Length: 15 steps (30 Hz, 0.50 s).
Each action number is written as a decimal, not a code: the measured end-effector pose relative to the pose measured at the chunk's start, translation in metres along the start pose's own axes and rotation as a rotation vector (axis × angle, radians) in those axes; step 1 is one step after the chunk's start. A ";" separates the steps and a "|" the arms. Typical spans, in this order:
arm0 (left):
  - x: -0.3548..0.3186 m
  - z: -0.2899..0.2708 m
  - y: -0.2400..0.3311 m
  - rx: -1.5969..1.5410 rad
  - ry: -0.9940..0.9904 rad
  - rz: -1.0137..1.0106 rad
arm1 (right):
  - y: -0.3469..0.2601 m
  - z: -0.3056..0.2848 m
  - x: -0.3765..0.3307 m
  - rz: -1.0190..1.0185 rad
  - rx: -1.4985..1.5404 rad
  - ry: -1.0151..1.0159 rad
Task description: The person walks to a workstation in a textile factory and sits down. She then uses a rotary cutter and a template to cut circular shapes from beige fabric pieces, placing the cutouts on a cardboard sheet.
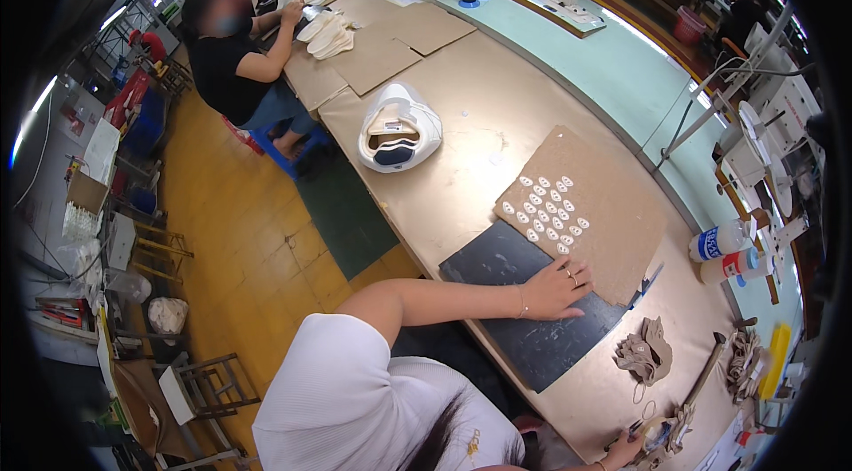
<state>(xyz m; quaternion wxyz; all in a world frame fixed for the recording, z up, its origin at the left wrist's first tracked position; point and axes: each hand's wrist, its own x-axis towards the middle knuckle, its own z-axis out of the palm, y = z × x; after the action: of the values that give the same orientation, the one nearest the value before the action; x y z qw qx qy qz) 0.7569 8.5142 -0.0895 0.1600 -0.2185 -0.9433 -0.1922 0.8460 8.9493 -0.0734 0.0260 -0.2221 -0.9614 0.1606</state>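
White-sleeved shoulder (355, 391), lowest in view. Left hand (557, 286): fingers spread flat, clasping nothing, on the dark mat (532, 329) at the near edge of the brown board (612, 205). Board carries small white oval pieces (546, 213) in rows (likely light, thin, easily scattered; best pinched singly by the edges). Right hand (626, 451), well right of the board: closure cannot be told.
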 end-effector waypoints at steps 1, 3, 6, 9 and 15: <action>-0.002 0.000 0.007 -0.003 0.002 -0.010 | 0.003 -0.001 0.002 0.059 -0.028 0.024; -0.009 0.000 0.019 -0.004 0.001 -0.041 | 0.004 -0.002 0.005 0.168 -0.083 0.064; -0.013 0.001 0.027 -0.049 -0.022 -0.080 | -0.040 -0.026 0.003 0.204 0.070 0.116; -0.013 0.001 0.031 -0.105 -0.025 -0.057 | 0.014 0.012 0.040 -0.064 0.587 0.177; -0.025 -0.004 0.032 -0.180 -0.038 -0.026 | -0.122 -0.005 0.021 -0.113 0.628 -0.120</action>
<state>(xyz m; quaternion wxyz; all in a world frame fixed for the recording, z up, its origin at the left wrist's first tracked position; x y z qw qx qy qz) 0.7940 8.5305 -0.0862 0.1192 -0.2234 -0.9278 -0.2738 0.7762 8.8562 -0.0302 0.0456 -0.1397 -0.8755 0.4603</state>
